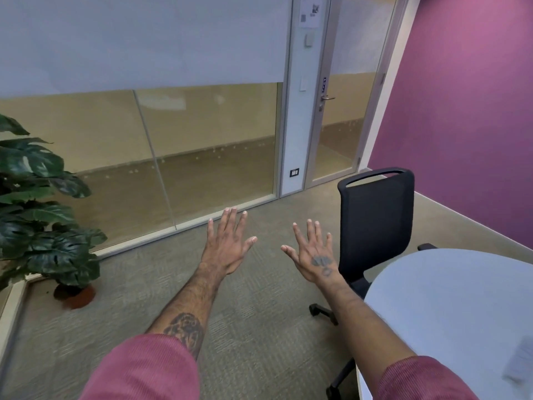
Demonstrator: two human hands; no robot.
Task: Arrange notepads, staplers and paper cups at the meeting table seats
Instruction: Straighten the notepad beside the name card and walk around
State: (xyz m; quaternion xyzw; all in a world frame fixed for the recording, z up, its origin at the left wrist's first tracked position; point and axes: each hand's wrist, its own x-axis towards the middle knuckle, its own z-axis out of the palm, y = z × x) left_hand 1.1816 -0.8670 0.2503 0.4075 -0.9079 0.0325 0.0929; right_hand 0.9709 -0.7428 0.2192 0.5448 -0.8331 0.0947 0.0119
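The floor [259,313] is gray-green carpet. A long glass wall [202,140] runs along the far side, foggy white on top and clear below, with a glass door [337,125] at its right end. The wall [461,111] on the right is purple. A big leafy plant [37,203] stands in a brown pot [76,295] on the left. The table [447,298] is pale and smooth and sits low on the right. Its round end points toward the black chair [375,220] just beside it, and the rest runs off the right edge, so I cannot tell its long way. A pale blurry thing [519,359] lies on it there; I cannot tell what it is. The left hand [227,243] and right hand [314,255] are held out flat above the carpet, backs up, fingers spread wide, holding nothing, pointing at the glass.
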